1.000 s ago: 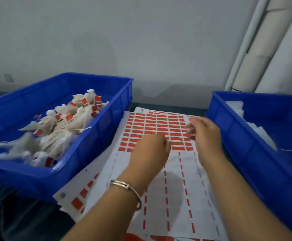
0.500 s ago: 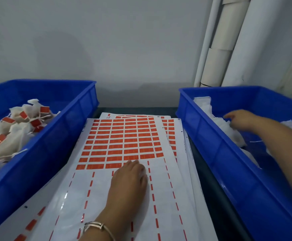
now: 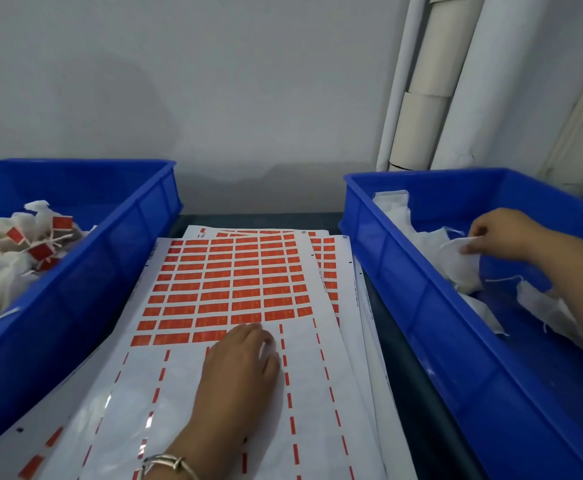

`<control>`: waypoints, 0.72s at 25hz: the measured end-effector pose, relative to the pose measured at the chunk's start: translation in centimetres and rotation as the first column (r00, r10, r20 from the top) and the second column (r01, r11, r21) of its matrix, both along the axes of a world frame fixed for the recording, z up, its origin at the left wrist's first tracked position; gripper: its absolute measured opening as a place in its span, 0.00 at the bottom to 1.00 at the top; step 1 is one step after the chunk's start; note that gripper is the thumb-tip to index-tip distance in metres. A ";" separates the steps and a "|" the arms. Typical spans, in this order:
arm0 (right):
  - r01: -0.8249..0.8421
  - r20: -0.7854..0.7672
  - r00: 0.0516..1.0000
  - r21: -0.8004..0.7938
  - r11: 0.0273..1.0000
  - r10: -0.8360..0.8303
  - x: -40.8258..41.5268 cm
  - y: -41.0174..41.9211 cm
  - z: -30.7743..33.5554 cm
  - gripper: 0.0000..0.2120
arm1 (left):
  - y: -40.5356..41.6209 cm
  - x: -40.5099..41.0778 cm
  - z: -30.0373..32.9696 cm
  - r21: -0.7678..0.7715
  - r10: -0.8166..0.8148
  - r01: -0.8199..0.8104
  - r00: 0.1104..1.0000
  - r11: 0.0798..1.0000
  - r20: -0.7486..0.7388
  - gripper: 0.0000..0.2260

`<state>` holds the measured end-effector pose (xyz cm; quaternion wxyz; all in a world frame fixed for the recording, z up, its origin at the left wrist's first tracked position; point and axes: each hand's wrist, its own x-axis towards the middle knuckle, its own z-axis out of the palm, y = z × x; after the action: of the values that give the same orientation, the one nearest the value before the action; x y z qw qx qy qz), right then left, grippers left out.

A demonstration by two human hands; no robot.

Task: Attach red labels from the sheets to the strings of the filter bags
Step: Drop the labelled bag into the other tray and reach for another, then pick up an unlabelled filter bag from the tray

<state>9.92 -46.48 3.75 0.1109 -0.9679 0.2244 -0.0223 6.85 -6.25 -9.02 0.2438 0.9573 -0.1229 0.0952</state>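
The left hand (image 3: pixel 240 367) lies on the top label sheet (image 3: pixel 214 341), fingers loosely curled at the lowest row of red labels (image 3: pixel 227 282). Farther right, the right hand (image 3: pixel 501 233) pinches a white filter bag (image 3: pixel 463 268) inside the right blue bin (image 3: pixel 421 306). Labelled bags (image 3: pixel 16 244) fill the left blue bin (image 3: pixel 85 271).

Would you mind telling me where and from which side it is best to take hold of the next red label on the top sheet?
Probably by a near corner of a label in the nearest row, coming from the near side. The backing below that row is already stripped bare, so those edges lie exposed, and the left hand rests on the sheet right there. The right hand is busy pinching a filter bag in the right bin.
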 end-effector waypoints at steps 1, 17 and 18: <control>-0.006 0.038 0.999 0.004 1.000 0.006 -0.5 0.1 0.9 0.08 | 0.0 0.0 0.0 -0.004 -0.001 0.001 1.000 1.000 0.000 0.14; -0.477 0.409 0.853 0.364 0.800 0.324 -3.1 24.3 5.3 0.07 | 1.3 -1.1 4.5 -0.724 -0.092 -0.066 0.980 0.687 -0.176 0.33; -0.478 0.381 0.862 0.394 0.785 0.334 -3.3 25.6 3.4 0.07 | 1.5 -1.3 4.9 -0.772 -0.120 -0.037 0.982 0.635 -0.146 0.35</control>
<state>6.58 -20.91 7.12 0.3786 -0.9216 -0.0120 -0.0841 5.59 -4.78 -4.10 0.6412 0.7629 -0.0697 0.0442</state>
